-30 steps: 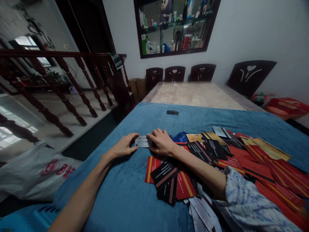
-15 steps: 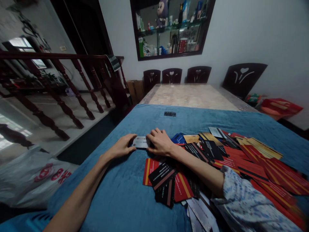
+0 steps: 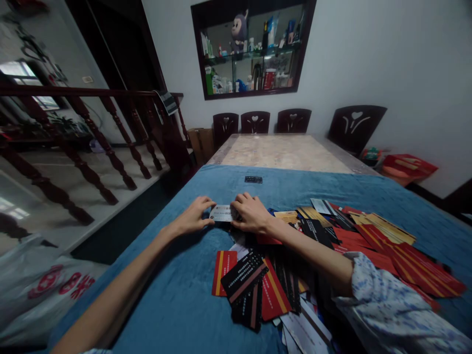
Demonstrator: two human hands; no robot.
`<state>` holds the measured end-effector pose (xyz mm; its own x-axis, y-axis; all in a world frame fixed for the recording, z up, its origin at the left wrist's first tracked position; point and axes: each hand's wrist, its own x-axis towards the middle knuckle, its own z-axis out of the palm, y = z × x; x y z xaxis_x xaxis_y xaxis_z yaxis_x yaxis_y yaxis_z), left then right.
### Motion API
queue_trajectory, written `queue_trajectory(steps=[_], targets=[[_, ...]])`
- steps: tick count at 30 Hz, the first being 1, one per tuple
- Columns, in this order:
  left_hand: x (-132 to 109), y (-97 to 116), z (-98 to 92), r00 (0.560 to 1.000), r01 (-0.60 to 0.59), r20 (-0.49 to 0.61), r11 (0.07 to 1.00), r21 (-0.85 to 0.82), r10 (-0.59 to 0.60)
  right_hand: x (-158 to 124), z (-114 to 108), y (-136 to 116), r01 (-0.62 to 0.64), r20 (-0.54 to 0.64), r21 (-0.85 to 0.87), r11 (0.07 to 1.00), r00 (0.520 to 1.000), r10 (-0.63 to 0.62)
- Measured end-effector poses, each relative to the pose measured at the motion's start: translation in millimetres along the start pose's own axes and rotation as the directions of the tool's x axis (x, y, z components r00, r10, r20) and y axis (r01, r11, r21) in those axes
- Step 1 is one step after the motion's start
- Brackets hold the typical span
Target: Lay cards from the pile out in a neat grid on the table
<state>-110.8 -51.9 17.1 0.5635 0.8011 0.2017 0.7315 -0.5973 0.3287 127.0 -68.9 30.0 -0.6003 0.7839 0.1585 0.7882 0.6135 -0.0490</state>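
A silver-grey card with printed lettering is held between my two hands over the blue cloth. My left hand pinches its left end between thumb and fingers. Curled over the right end is my right hand, which hides that part of the card. Just nearer to me lies a loose heap of cards: a red card with a yellow stripe, a black card with a brown stripe and pale cards. My right forearm passes above part of it.
More cards spread to the right, mostly red cards, with gold cards among them. A lone black card lies farther off on the blue cloth. Chairs stand behind the table; a plastic bag is at the left.
The view has shifted slightly. Both hands stay on the silver-grey card, the right one moving a little. A pale card now shows near my right wrist, at the heap's far edge.
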Motion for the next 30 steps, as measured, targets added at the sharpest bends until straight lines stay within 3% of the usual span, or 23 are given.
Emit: queue_trajectory(steps=[11,20,30], targets=[[63,7,11.6,0.998,-0.049,0.052,0.999,0.019,0.048,-1,1,53,-0.099,-0.034,0.045,0.994,0.994,0.101],[111,5,29.3,0.993,-0.083,0.085,0.996,0.013,0.082,5,10,91,-0.223,0.005,0.072,0.972,0.975,0.223],[154,-5,51.1,0.99,-0.041,0.14,0.997,0.062,0.032,23,25,125,-0.287,0.028,0.044,0.957,0.958,0.286]])
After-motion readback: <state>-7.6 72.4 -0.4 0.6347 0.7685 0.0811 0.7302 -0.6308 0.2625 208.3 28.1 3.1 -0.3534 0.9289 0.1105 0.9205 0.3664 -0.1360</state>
